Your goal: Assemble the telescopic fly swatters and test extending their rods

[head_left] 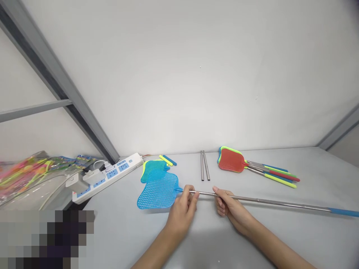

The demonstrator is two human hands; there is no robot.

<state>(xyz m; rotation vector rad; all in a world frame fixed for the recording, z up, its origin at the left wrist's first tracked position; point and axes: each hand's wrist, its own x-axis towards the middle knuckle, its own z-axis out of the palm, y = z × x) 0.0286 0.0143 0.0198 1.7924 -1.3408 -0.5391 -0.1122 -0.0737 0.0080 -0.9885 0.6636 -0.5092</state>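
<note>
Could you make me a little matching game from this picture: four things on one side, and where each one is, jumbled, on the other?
Things:
1. Blue swatter
2. Power strip
3. Metal tubes
4. Red swatter

Where:
A. On top of other swatters
B. In the left hand and right hand
C. Lying loose as a pair, near the wall
D. At the picture's left, with plugs in it

Right pairs: 1-B, 2-D, 3-C, 4-A
</note>
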